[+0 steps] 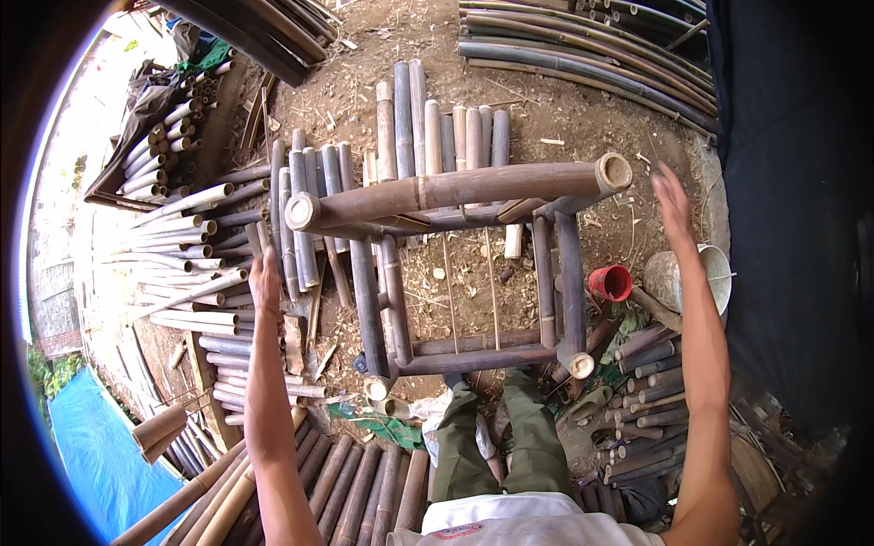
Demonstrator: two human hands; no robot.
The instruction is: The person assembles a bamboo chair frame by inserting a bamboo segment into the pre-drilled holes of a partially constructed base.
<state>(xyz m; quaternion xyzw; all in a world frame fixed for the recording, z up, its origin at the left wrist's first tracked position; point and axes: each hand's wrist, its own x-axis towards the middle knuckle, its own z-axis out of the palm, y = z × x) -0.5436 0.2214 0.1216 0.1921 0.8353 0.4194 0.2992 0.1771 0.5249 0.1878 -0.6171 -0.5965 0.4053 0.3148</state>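
A bamboo frame (473, 188), which looks like a stool or chair frame, stands in front of me, with a thick top rail, several uprights and lower rails. My left hand (265, 284) is raised left of the frame, apart from it and seen edge-on. Its fingers appear closed around short dark bamboo pieces (258, 237) that stick up past them; the grip is partly hidden. On the other side, my right hand (674, 205) is lifted beyond the end of the top rail, touching nothing. Its fingers are stretched out and slightly blurred.
Cut bamboo lengths (191, 244) lie stacked at the left, with more (648, 409) at the right. Long poles (592, 55) lie at the far right. A red cup-like container (610, 283) and a pale bucket (715, 278) stand right of the frame. Shavings litter the dirt floor (401, 36).
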